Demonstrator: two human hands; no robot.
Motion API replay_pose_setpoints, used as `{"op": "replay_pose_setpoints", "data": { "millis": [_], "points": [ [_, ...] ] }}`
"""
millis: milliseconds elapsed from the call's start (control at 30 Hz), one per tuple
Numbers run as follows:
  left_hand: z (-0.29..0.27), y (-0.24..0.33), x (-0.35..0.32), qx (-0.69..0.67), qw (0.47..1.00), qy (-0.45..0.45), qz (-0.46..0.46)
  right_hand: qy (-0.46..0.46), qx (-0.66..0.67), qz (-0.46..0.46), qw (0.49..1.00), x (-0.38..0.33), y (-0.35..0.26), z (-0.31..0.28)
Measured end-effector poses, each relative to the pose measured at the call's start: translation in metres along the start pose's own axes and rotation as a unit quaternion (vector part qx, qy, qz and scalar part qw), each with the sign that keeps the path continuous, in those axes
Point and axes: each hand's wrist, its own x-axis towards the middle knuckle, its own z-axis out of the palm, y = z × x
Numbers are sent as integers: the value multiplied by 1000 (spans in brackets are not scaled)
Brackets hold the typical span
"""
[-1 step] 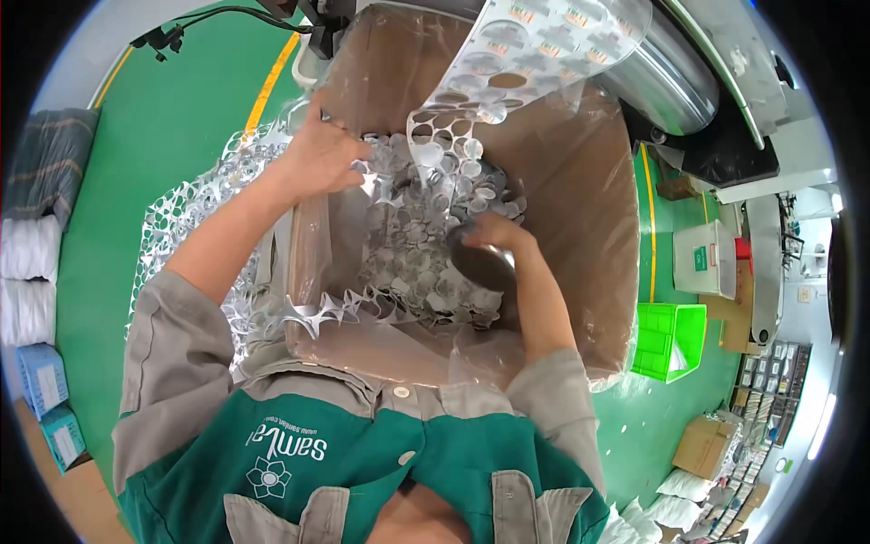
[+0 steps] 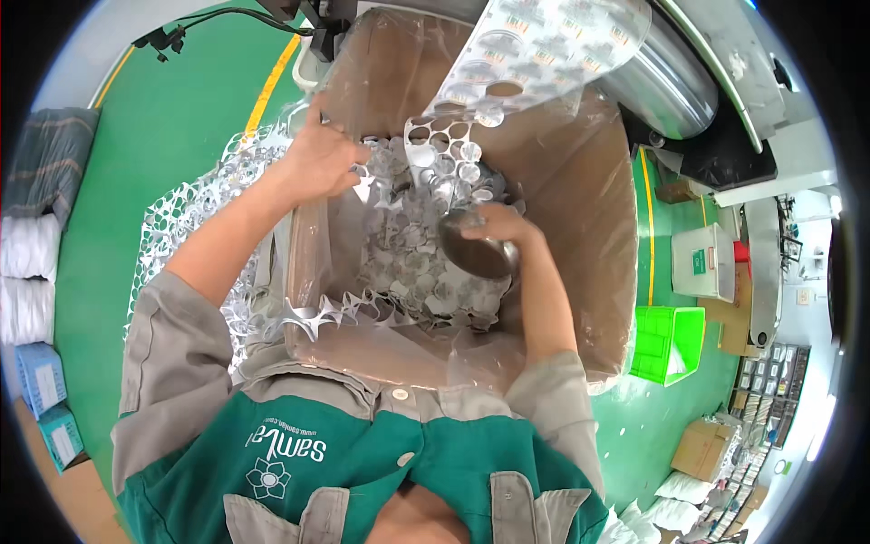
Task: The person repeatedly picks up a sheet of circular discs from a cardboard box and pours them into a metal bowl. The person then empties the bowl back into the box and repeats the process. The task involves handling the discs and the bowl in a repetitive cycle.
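In my right hand (image 2: 498, 227) is a round, dark metal bowl (image 2: 473, 249), gripped at its rim. It is tilted low over a heap of small clear and silvery discs (image 2: 435, 281) inside a brown box (image 2: 580, 199). My left hand (image 2: 322, 159) is at the box's far left edge, its fingers bent about a white, punched-out lattice sheet (image 2: 204, 213); what lies inside the grip is partly hidden. From above, a printed sheet (image 2: 535, 45) comes down, with a strip full of round holes (image 2: 439, 136) hanging into the box near the bowl.
Clear plastic lines the box. A shiny metal roller (image 2: 675, 77) sits at the upper right. On the green floor stand a bright green crate (image 2: 666, 344) and a white bin (image 2: 702, 263). Blue packs (image 2: 43, 376) and white bundles (image 2: 27, 272) lie at the left.
My right hand has shifted slightly up and the bowl has turned, showing more of its round face. The hanging strip has swayed a little. My left hand has hardly moved.
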Motion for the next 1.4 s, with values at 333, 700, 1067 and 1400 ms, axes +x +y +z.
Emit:
{"op": "replay_pose_setpoints", "data": {
  "millis": [333, 700, 1067, 1400],
  "points": [
    [3, 2, -6, -47, 998, 37, -25, 223, 845, -159, 458, 13, 38, -32],
    [7, -1, -2, -55, 997, 56, -16, -69, 7, 78, 995, 3, 20, 24],
    [-106, 21, -32, -448, 877, 161, -67, -108, 720, -489, 480, -62, -42, -99],
    [-161, -30, -140, -480, 818, 275, -159, -74, -196, 110, 972, 6, 59, 59]
  ]
}}
